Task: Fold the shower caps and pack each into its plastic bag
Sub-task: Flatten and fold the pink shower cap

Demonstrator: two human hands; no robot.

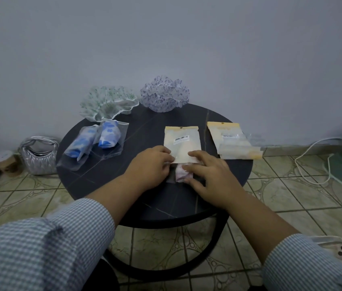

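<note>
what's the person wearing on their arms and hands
Both arms wear a shirt in a fine blue-and-white check, sleeves pushed up to leave the forearms bare. The left hand and right hand are bare: no gloves, rings or watch show.
</note>
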